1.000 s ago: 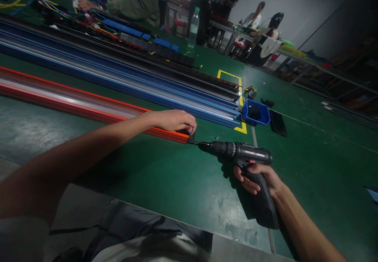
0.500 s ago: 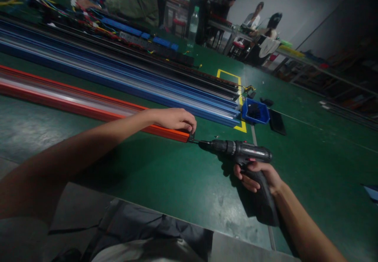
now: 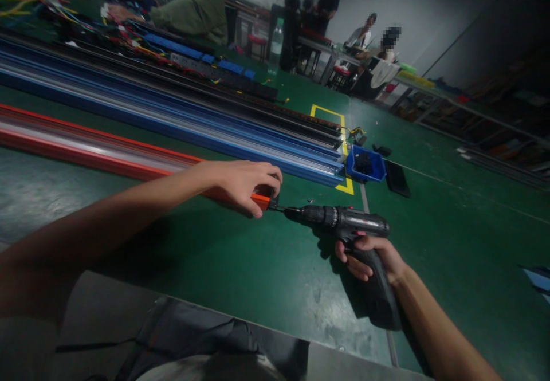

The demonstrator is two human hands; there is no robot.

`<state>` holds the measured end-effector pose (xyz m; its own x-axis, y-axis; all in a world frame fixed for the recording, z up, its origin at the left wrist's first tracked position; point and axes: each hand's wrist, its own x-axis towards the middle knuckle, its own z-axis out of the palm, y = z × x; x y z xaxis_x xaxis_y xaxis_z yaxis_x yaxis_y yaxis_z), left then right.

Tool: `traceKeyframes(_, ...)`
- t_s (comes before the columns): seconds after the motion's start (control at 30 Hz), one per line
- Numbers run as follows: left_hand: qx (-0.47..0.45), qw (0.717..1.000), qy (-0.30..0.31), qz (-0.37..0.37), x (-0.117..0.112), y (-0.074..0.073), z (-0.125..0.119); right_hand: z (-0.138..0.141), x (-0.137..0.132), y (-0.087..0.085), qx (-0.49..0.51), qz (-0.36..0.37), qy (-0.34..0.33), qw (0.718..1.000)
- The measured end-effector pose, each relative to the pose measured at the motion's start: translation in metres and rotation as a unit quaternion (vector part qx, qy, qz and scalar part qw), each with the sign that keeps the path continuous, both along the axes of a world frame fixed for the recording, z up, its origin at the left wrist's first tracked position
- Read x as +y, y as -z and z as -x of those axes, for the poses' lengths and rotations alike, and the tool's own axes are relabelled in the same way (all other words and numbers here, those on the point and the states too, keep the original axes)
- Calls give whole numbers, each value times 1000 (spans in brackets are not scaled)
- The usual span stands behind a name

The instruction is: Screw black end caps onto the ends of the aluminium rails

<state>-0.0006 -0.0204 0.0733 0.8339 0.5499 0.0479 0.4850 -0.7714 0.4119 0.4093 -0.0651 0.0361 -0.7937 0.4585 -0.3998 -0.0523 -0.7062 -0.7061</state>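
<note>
A blue bin (image 3: 366,176) sits on the green bench (image 3: 253,272), holding a jumble of black parts (image 3: 364,162). Beyond the rails stands a clear bottle (image 3: 275,50) with a green cap; its fill cannot be made out. Any lettering on the drill (image 3: 354,220) is too blurred to read.

The left grip (image 3: 244,185) straddles the end of the orange rail (image 3: 103,149), thumb on the near side, fingers bent over the far side by a black cap (image 3: 274,199). The right grip (image 3: 380,256) is wrapped round the drill's handle, its bit pointing at the cap; whether they touch is unclear.

The left forearm hides part of the rail. Blue rails (image 3: 172,122) lie behind it, ending near yellow tape (image 3: 349,190). A black slab (image 3: 397,179) lies just beside the bin.
</note>
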Motion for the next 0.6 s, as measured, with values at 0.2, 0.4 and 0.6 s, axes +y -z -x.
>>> traceKeyframes(0.2,14,1000,-13,12,0,1,-2,1,-1,-2,0,11,2,1000)
traceKeyframes(0.4,-4,999,-7,42,3,-3,-6,-1,-2,1,6,8,3,1000)
traceKeyframes(0.6,-2,999,-7,37,5,-2,-7,-5,-4,5,1,14,9,1000)
